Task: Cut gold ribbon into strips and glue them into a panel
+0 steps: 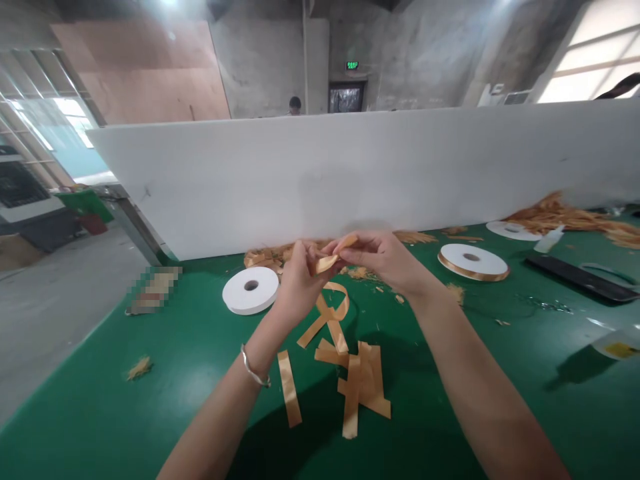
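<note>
A: While both hands meet at mid-frame, what is logged there?

B: Item one: left hand (299, 277), fingers curled shut, pinching a gold ribbon strip (327, 263). Item two: right hand (383, 257), thumb and fingers closed on the same strip's upper end. The strip's tail hangs in a loop (334, 308) toward the green table (150, 413).

A: Step in hand?

B: By my reading, folding or shaping the strip between the fingertips; the next move likely calls for a firm pinch at the fold and a careful turn of the free end.

A: Stock nearby?

B: Cut ribbon pieces (357, 383) at lower centre, just below the loop. White spool (251, 290) left of the hands; gold-edged spool (473, 261) to the right. Ribbon heap (575, 217) at far right.

A: Edges, clearance?

B: White partition (350, 173) just behind the hands limits forward reach. The table's edge falls away diagonally at lower left. Open green surface lies at lower right and lower left.
</note>
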Demonstrator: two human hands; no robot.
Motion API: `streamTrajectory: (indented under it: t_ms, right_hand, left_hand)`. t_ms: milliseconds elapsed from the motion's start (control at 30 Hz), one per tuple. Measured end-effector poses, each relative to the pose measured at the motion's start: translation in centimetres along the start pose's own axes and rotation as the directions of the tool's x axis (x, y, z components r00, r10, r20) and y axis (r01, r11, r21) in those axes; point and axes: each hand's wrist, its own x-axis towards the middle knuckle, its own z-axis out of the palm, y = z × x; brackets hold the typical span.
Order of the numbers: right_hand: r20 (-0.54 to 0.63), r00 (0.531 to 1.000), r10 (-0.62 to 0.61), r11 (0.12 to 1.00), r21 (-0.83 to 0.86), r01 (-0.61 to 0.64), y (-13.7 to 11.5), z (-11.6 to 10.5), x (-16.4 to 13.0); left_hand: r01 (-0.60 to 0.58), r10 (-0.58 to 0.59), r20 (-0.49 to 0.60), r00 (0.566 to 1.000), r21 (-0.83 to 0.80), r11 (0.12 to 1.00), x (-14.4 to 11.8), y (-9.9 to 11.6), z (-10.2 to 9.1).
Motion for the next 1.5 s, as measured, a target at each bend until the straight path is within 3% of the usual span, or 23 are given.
streamTrajectory:
  t_ms: [200,367,467,567,667,800,1000,1267,1367,1500]
  right_hand:
    - [-0.117,0.993,0.031,0.997,-0.065,-0.039,1.1,-1.4,0.4]
    - [-0.150,0.989,0.010,0.995,-0.098,-0.025,1.4,-1.3,0.5]
    - [-0.129,0.992,0.009,0.994,-0.110,-0.024,1.5,-1.0,0.5]
    - [-0.151,0.988,-0.004,0.992,-0.125,-0.015,1.5,-0.3,0.5]
    - [-0.197,0.980,-0.012,0.985,-0.171,-0.022,1.3,0.4,0.4]
    - [-0.231,0.972,-0.033,0.977,-0.211,-0.016,1.1,1.3,0.4]
    - [-0.298,0.954,-0.029,0.975,-0.220,-0.039,0.8,2.0,0.4]
    - [-0.347,0.937,-0.044,0.964,-0.261,-0.051,0.0,1.0,0.0]
    - [-0.351,0.934,-0.064,0.962,-0.271,-0.036,0.1,1.0,0.0]
    - [-0.274,0.960,-0.064,0.957,-0.289,-0.019,-0.1,0.9,-0.2]
  left_hand:
    - [0.087,-0.019,0.236,0.971,-0.283,0.955,-0.4,1.2,-1.5]
    - [0.150,-0.107,0.331,0.938,-0.106,0.983,-0.5,1.3,-2.3]
    - [0.163,-0.149,0.311,0.938,-0.018,0.986,-0.8,1.2,-2.1]
    - [0.118,-0.116,0.201,0.973,0.002,0.993,-1.2,1.5,-1.5]
    - [0.069,-0.069,0.105,0.992,0.001,0.998,-1.5,2.0,-1.1]
    - [0.080,-0.075,0.075,0.994,-0.059,0.995,-1.7,2.6,-0.8]
    - [0.123,-0.115,0.105,0.988,-0.069,0.990,-1.9,2.6,-1.2]
    - [0.086,-0.039,0.253,0.967,-0.177,0.980,-1.5,3.4,-3.1]
    - [0.093,-0.054,0.267,0.962,-0.135,0.986,-1.6,3.4,-3.2]
    - [0.047,-0.050,0.336,0.941,0.016,0.999,-1.9,3.6,-3.3]
